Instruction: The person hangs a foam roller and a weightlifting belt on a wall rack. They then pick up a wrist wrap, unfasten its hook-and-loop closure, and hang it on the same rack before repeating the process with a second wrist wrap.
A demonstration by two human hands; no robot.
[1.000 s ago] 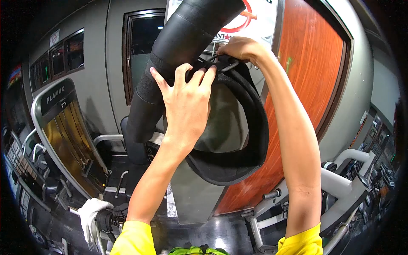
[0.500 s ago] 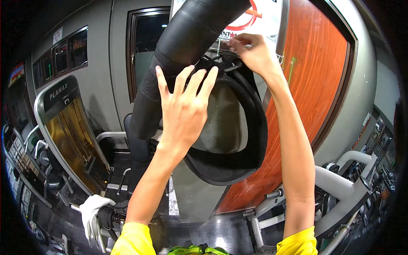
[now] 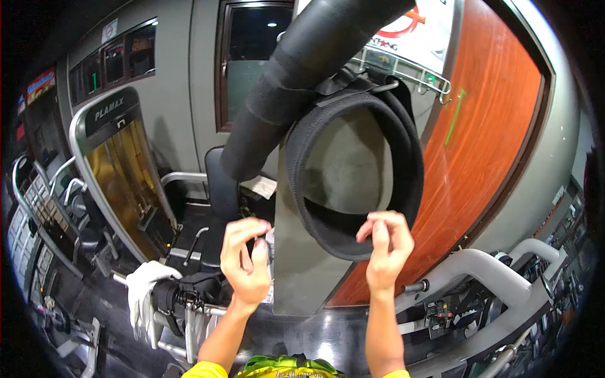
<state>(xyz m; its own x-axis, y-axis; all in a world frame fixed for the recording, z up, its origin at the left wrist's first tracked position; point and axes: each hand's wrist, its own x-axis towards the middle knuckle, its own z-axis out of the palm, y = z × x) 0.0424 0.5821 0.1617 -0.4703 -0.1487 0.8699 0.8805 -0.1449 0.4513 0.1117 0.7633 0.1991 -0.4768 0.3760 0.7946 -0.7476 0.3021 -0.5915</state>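
Observation:
A wide black belt [image 3: 408, 165], fastened into a loop, hangs from a wire hook rack [image 3: 413, 74] on the wall. Beside it a long black padded cylinder [image 3: 315, 47] slants down to the left and overlaps the rack in this view. My right hand [image 3: 387, 249] is raised over the loop's lower right edge, its fingers loosely bent and apart, with nothing in them. Lower left of the loop, my left hand [image 3: 242, 261] hovers in front of the wall, fingers curled but spread from the thumb, also holding nothing.
On the left stands a weight machine [image 3: 113, 120] marked PLAMAX. White gloves [image 3: 148, 293] drape over a bar at lower left, next to black straps. Grey machine arms [image 3: 488, 277] reach in from the right, before a reddish wooden panel [image 3: 485, 145].
Both hands have dropped from the top of the belt and the hooks to near its lower edge. The belt now hangs free of them, and the view has shifted slightly.

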